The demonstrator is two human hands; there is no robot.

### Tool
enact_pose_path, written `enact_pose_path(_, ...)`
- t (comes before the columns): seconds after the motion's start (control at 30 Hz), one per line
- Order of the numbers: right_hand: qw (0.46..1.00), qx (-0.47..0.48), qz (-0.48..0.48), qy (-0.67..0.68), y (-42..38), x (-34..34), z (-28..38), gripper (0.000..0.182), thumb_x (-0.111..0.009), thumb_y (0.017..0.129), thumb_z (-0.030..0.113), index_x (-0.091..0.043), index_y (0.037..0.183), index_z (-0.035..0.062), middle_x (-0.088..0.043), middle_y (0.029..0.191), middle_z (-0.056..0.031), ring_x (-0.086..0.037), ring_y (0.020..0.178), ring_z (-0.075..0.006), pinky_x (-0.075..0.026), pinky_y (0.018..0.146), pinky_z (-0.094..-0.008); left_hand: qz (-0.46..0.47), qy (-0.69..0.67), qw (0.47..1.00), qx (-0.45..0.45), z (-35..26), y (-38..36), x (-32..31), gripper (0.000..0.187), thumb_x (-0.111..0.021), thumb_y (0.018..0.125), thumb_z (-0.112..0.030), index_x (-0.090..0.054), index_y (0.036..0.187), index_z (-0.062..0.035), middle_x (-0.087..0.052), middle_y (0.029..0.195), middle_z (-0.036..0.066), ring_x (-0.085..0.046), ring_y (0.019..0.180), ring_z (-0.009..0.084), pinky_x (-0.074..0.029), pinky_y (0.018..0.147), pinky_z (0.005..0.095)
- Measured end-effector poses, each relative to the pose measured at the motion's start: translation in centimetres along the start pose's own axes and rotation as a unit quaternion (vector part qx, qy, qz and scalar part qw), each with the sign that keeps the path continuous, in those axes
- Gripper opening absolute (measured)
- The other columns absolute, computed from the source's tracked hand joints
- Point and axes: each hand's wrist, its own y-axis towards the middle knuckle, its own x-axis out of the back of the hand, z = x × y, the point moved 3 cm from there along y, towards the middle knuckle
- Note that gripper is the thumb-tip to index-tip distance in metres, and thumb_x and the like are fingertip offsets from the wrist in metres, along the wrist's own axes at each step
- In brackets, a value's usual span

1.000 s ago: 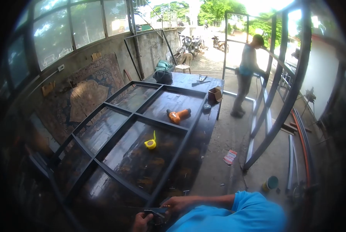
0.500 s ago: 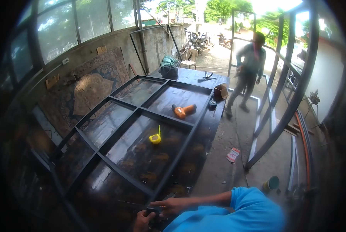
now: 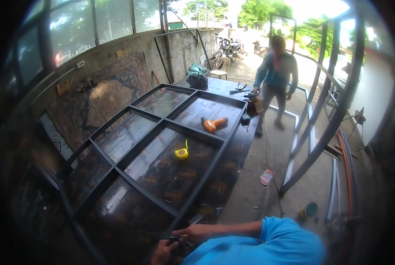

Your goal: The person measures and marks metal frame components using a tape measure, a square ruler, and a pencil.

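Note:
My left hand [image 3: 163, 250] is at the bottom, closed around a small dark object [image 3: 176, 240] that I cannot make out. Just above and to its right, my right hand [image 3: 193, 232] reaches in with fingers bent against the same spot, beside the near corner of the dark metal frame [image 3: 151, 195]; what it grips is too small to tell. A yellow tape measure [image 3: 181, 153] lies inside a frame opening with a bit of tape sticking out. Farther off, an orange power tool [image 3: 213, 125] rests within another opening.
A person [image 3: 277, 75] stands past the table's right side, one hand near an open cardboard box [image 3: 255, 104]. Upright metal framing [image 3: 323, 143] stands at right. A green container [image 3: 310, 210] and a red-white packet [image 3: 266, 177] are on the floor.
The other person has come closer to the table and now reaches toward the box. The view has shifted slightly. My hands remain together at the frame's near corner.

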Motion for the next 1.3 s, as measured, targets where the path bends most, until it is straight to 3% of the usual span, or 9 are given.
enact_pose_path(0.13,0.999,0.004,-0.033,-0.042,-0.2,-0.1,-0.1,0.046,-0.044,0.096,0.023,-0.037,0.137,0.0031,-0.062,0.079,-0.0196,-0.06,0.068,-0.0305,-0.045,0.062,-0.0406,-0.042,-0.032,0.999,0.002,-1.7,-0.2,-1.6,0.022,-0.064,0.084,-0.015,-0.063,0.094,0.0042,-0.066,0.082,0.01,-0.063,0.07,0.017,-0.05,0.065,0.0293)
enact_pose_path(0.33,0.999,-0.004,-0.008,-0.039,-0.3,-1.3,-1.4,0.048,-0.046,0.095,0.024,-0.037,0.138,0.0064,-0.063,0.08,-0.0186,-0.06,0.069,-0.0303,-0.045,0.062,-0.0401,-0.066,-0.094,0.993,-0.005,-1.3,-0.8,-2.6,0.017,-0.064,0.082,-0.011,-0.067,0.089,0.0038,-0.067,0.078,0.007,-0.063,0.072,0.0138,-0.048,0.069,0.0267)
enact_pose_path(0.4,0.996,0.076,-0.045,-0.022,0.8,-1.7,-3.0,0.048,-0.045,0.095,0.025,-0.037,0.139,0.0063,-0.064,0.081,-0.018,-0.061,0.071,-0.0302,-0.045,0.063,-0.0391,-0.067,-0.057,0.995,-0.05,-2.0,-1.4,-2.0,0.021,-0.064,0.084,-0.019,-0.066,0.093,0.0005,-0.063,0.077,0.002,-0.057,0.07,0.0096,-0.045,0.064,0.0236)
enact_pose_path(0.53,0.999,0.016,-0.022,-0.044,0.7,-2.1,0.7,0.049,-0.043,0.096,0.026,-0.034,0.141,0.0115,-0.064,0.08,-0.0176,-0.061,0.072,-0.0306,-0.045,0.064,-0.0389,-0.108,-0.021,0.991,-0.069,-2.4,-3.5,-2.0,0.031,-0.068,0.082,-0.03,-0.066,0.097,-0.0037,-0.06,0.076,-0.002,-0.053,0.066,0.0064,-0.042,0.06,0.0205)
enact_pose_path(0.57,0.996,0.027,-0.032,-0.08,1.2,-2.5,0.4,0.049,-0.042,0.096,0.028,-0.032,0.142,0.0137,-0.062,0.076,-0.0177,-0.06,0.07,-0.0316,-0.044,0.062,-0.0392,-0.128,-0.006,0.988,-0.082,-1.9,-3.1,-1.5,0.016,-0.062,0.082,-0.008,-0.067,0.09,0.0047,-0.067,0.079,0.007,-0.063,0.072,0.0138,-0.048,0.069,0.0267)
enact_pose_path(0.8,0.995,0.006,-0.019,-0.093,1.4,-3.6,0.4,0.049,-0.048,0.093,0.028,-0.035,0.141,0.0215,-0.062,0.086,-0.0223,-0.062,0.075,-0.0356,-0.047,0.067,-0.0426,-0.173,-0.068,0.979,-0.079,-0.5,-4.5,-2.1,0.018,-0.061,0.081,-0.008,-0.066,0.092,0.005,-0.067,0.081,0.009,-0.063,0.071,0.0141,-0.049,0.067,0.0253)
enact_pose_path(1.07,0.976,-0.149,0.136,-0.078,-2.3,-5.5,-0.2,0.051,-0.053,0.089,0.033,-0.037,0.137,0.0282,-0.066,0.094,-0.0115,-0.065,0.083,-0.0302,-0.05,0.071,-0.0393,-0.152,-0.173,0.973,-0.034,10.6,-4.2,-7.8,0.026,-0.061,0.086,-0.017,-0.06,0.103,0.0022,-0.065,0.09,0.009,-0.063,0.078,0.0166,-0.05,0.072,0.0294)
enact_pose_path(1.2,0.981,-0.022,0.172,-0.084,-2.2,-7.5,-1.8,0.055,-0.055,0.082,0.02,-0.041,0.135,0.0172,-0.066,0.089,-0.0146,-0.063,0.089,-0.031,-0.048,0.075,-0.0408,-0.203,-0.192,0.959,-0.046,13.4,-5.8,-9.0,0.031,-0.061,0.086,-0.019,-0.058,0.109,0.0023,-0.065,0.093,0.01,-0.063,0.081,0.0191,-0.05,0.076,0.0324)
enact_pose_path(1.3,0.962,0.049,0.255,-0.087,-1.6,-7.3,-3.8,0.057,-0.057,0.085,0.024,-0.038,0.138,0.0118,-0.066,0.093,-0.0169,-0.063,0.09,-0.0304,-0.048,0.077,-0.0397,-0.247,-0.236,0.937,-0.076,15.6,-6.4,-9.9,0.036,-0.061,0.086,-0.02,-0.057,0.113,0.0024,-0.065,0.095,0.011,-0.064,0.083,0.0209,-0.05,0.08,0.0346)
